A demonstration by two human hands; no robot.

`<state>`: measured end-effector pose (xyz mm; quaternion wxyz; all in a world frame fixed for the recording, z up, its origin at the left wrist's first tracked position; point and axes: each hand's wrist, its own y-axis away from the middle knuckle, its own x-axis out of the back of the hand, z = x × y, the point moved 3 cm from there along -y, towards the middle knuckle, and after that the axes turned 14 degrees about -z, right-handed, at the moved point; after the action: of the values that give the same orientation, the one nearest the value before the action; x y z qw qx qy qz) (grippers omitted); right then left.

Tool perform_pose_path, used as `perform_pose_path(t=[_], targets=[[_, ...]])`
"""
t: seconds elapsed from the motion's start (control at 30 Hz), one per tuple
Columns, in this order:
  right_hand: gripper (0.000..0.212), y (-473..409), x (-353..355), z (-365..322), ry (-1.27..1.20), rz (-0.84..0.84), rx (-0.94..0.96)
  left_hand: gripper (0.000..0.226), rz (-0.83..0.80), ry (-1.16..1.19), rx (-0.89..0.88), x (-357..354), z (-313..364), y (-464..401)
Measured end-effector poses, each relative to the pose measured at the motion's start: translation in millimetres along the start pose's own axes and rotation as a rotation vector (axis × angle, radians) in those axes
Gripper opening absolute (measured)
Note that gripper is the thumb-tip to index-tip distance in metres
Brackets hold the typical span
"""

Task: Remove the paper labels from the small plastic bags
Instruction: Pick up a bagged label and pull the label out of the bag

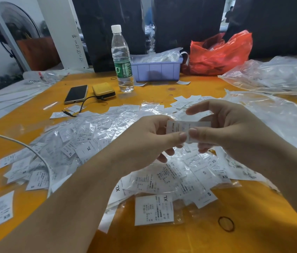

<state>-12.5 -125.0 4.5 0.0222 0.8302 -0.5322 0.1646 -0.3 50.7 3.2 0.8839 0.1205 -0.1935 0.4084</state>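
Both hands hold one small plastic bag with a white paper label (186, 127) above the middle of the orange table (244, 225). My left hand (149, 141) pinches its lower left edge between thumb and fingers. My right hand (226, 128) pinches its lower right part, with the index finger curved over the top. Beneath the hands spreads a wide pile of small clear bags with size labels (82, 143), marked XL, S and XS. A heap of loose white labels (186, 103) lies just beyond the hands.
At the back stand a water bottle (121, 59), a purple bin (156, 69) and a red plastic bag (218, 53). A phone (76, 94) and a yellow power bank (104, 91) lie left of the bottle. Large clear bags (275, 75) sit right. A white cable (34, 152) crosses the left pile.
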Motion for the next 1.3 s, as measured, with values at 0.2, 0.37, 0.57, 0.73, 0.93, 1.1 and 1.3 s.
perform_pose_path(t=[0.2, 0.37, 0.57, 0.73, 0.93, 1.1, 1.3], targets=[[0.026, 1.6, 0.4, 3.4, 0.208, 0.053, -0.088, 0.019, 0.102, -0.071, 0.091, 14.0, -1.8, 2.0], [0.007, 7.6, 20.3, -4.0, 0.563, 0.245, -0.108, 0.019, 0.198, -0.335, 0.221, 26.7, -4.3, 9.4], [0.026, 8.0, 17.1, 1.3, 0.803, 0.165, -0.292, 0.044, 0.234, -0.609, 0.362, 27.3, -11.8, 8.6], [0.025, 6.5, 17.9, 1.5, 0.943, 0.2, -0.274, 0.033, 0.179, -0.588, 0.142, 0.5, -6.3, 1.8], [0.016, -0.5, 11.5, 22.9, 1.084, 0.019, -0.422, 0.027, 0.071, -0.535, 0.084, -16.6, -9.5, -5.3], [0.014, -2.6, 11.8, 19.4, 1.066, 0.058, -0.369, 0.019, 0.086, -0.47, 0.052, -12.5, -9.2, -2.7], [0.02, -1.6, 9.5, 9.3, 0.716, 0.15, -0.185, 0.017, 0.121, -0.424, -0.001, -12.9, -6.4, -2.4]])
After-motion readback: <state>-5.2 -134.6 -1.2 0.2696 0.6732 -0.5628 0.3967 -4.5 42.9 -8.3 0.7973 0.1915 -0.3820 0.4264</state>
